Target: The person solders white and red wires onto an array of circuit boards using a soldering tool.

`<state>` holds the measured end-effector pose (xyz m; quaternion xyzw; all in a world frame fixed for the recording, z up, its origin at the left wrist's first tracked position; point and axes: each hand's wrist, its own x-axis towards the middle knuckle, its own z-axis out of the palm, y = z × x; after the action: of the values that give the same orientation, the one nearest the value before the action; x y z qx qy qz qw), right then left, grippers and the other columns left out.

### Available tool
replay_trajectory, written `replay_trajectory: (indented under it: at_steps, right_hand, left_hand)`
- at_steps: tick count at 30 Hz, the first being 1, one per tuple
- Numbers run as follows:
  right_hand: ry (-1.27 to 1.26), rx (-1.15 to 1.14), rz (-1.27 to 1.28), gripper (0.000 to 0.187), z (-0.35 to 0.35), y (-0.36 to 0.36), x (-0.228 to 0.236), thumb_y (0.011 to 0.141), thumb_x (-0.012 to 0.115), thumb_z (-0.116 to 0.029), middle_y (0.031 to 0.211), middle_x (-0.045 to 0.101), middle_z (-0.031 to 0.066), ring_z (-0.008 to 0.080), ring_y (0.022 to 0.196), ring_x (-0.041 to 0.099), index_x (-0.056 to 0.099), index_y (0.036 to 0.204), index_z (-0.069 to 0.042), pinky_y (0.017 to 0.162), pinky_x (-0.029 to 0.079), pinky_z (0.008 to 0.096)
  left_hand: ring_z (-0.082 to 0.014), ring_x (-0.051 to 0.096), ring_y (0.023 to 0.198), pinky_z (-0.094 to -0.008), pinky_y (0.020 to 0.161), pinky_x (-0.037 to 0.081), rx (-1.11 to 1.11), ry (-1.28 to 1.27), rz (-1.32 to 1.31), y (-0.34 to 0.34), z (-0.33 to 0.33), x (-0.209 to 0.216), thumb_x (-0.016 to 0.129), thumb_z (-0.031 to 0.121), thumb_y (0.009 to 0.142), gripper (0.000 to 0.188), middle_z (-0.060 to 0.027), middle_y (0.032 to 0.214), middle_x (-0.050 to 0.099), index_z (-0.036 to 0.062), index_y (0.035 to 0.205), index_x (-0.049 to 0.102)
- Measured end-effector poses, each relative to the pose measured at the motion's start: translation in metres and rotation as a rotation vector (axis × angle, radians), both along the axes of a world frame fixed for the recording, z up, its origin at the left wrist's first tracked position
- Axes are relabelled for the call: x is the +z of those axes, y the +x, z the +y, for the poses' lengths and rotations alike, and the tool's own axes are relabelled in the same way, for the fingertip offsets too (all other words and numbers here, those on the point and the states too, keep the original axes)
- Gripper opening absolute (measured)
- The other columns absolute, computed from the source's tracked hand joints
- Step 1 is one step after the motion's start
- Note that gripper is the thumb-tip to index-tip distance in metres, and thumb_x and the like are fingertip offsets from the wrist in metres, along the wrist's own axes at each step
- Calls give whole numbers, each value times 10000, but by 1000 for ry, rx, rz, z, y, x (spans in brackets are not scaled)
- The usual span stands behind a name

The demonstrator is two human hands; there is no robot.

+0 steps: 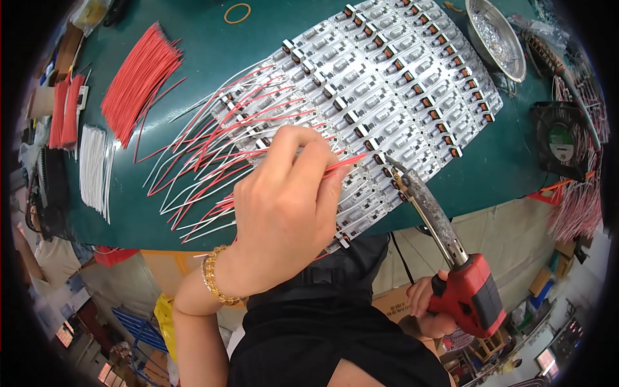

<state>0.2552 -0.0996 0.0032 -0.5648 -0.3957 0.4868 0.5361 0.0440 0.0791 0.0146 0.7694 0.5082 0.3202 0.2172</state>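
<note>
Between the thumb and fingers of my left hand (284, 200), closed over the near part of the panel, is a small bunch of red wires (345, 163). My right hand (423, 308) is wrapped round the red and black handle of a soldering gun (469, 293). Its tip reaches the panel of circuit boards (419, 97) just right of the wire ends; whether it touches cannot be made out. Rows of small components cover the panel. Red and white wires (193, 145) fan out from its left side, partly hidden by my left hand.
On the green table (200, 64) lie a pile of loose red wires (142, 84) and a bundle of white wires (95, 171). A rubber band (237, 13) is at the back. To the right are a metal bowl (496, 42) with shiny scraps and a black fan (560, 138).
</note>
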Motion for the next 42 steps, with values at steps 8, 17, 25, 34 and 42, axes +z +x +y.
replay_trajectory:
  at_steps: [8, 17, 25, 34, 42]
  right_hand:
    - [-176, 113, 234, 552, -9, 22, -7, 701, 827, -572, 636, 583, 12, 136, 537, 551, 618, 676, -62, 496, 392, 265]
    - [-100, 11, 149, 137, -3, 6, 0, 639, 688, -150, 607, 554, 20, 146, 529, 538, 587, 642, -58, 486, 366, 270]
    - [-119, 65, 24, 206, -27, 25, -14, 597, 743, -104, 663, 582, 32, 142, 561, 549, 561, 674, -45, 498, 382, 273]
    - [-151, 29, -67, 238, -42, 22, -15, 590, 760, -159, 669, 585, 32, 168, 597, 569, 597, 712, -36, 545, 407, 282]
    - [-119, 195, 155, 131, -20, 28, -7, 694, 664, -74, 735, 615, 61, 286, 623, 585, 662, 824, -66, 577, 443, 347]
  left_hand:
    - [-228, 639, 747, -294, 641, 494, 39, -181, -41, 0, -1, 5, 733, -25, 783, 109, -116, 890, 631, -20, 819, 629]
    - [-245, 593, 614, -339, 516, 460, -13, -17, -53, -2, 2, -5, 722, 11, 757, 147, -72, 860, 582, 26, 802, 583]
    - [-256, 600, 631, -344, 525, 467, -8, 34, -28, 0, -1, -9, 699, -16, 734, 161, -87, 858, 571, 8, 825, 568]
    - [-263, 603, 637, -351, 523, 471, -12, 57, -14, 0, -1, -8, 689, -22, 722, 164, -93, 856, 572, 3, 832, 570]
    - [-261, 598, 633, -349, 520, 467, -11, 80, 0, -1, -2, -12, 682, -24, 722, 157, -92, 843, 570, 2, 826, 567]
